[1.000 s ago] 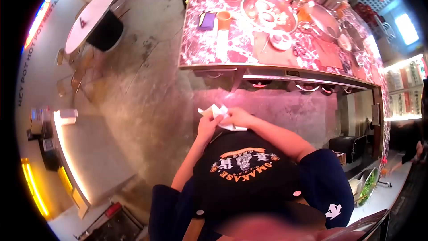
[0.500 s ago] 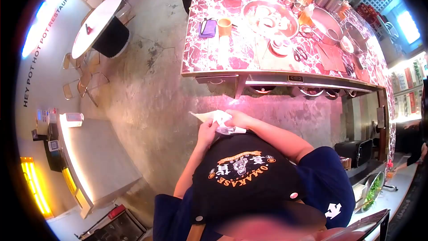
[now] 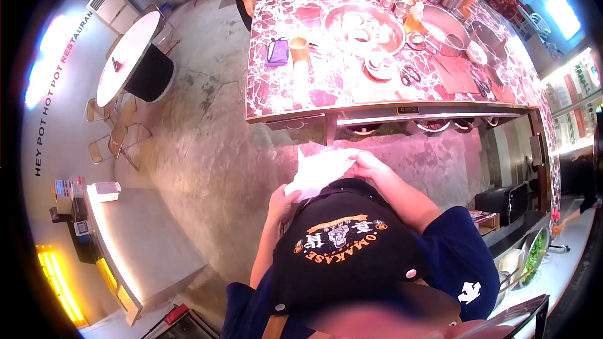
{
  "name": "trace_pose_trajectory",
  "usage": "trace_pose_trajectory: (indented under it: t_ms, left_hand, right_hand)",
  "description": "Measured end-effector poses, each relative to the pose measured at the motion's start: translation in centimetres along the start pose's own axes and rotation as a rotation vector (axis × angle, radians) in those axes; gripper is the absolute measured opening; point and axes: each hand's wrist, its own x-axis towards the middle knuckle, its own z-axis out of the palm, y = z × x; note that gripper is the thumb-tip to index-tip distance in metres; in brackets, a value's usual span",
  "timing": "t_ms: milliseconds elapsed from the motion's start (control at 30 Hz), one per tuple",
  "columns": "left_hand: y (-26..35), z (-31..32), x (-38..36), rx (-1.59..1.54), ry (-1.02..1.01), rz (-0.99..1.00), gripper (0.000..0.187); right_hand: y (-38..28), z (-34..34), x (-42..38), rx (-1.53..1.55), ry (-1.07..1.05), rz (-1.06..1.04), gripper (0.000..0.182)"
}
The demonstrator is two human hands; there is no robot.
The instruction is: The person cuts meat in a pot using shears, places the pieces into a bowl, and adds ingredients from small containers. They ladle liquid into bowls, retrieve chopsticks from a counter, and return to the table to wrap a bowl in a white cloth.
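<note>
From where I stand, the white sheet (image 3: 320,172) is off the table (image 3: 267,97), held up in front of the black apron (image 3: 352,273). The left hand (image 3: 281,201) pinches its near corner, thumb on top, and the right hand (image 3: 370,165) grips the far edge, fingers closed, so it is already spread between the two. I can't tell whether it is paper or cloth, nor whether anything lies inside it. It isn't set down anywhere yet, and how much handling is left doesn't show. Beyond it, the cup (image 3: 299,49) sits beside the purple pouch (image 3: 277,52), and the scissors (image 3: 410,75) lie near the table's front edge, all apart from both hands.
</note>
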Motion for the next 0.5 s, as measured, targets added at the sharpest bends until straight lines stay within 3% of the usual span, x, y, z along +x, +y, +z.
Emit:
trace_pose_trajectory:
  t_ms: [67,133,200,267,400,467,500]
  left_hand:
    - [-5.4,-3.3,3.2,0.165,0.225,-0.126,0.035]
    - [-5.5,-1.9,3.5,0.102,0.254,-0.200,0.037]
    - [-4.6,0.7,3.2,0.724,0.385,0.303,0.044]
    - [1.5,5.1,1.1,1.169,0.428,0.671,0.054]
    - [4.4,7.3,3.4,1.125,0.249,0.696,0.053]
    - [2.6,4.7,7.6,1.163,0.201,0.572,0.033]
    - [2.2,3.7,8.7,1.165,0.197,0.568,0.033]
  right_hand:
    - [0.2,1.1,-0.3,0.193,-0.191,-0.206,0.031]
    - [0.4,3.6,-1.3,0.188,-0.135,-0.215,0.032]
    - [0.7,5.2,-1.0,0.025,-0.073,-0.244,0.033]
    - [1.0,6.3,-1.2,-0.066,-0.008,-0.276,0.030]
    - [2.3,7.6,-1.6,-0.586,-0.008,-0.312,0.024]
    - [2.4,9.3,-3.8,-0.941,-0.079,-0.430,0.022]
    - [1.2,10.6,-5.8,-1.098,-0.041,-0.382,0.033]
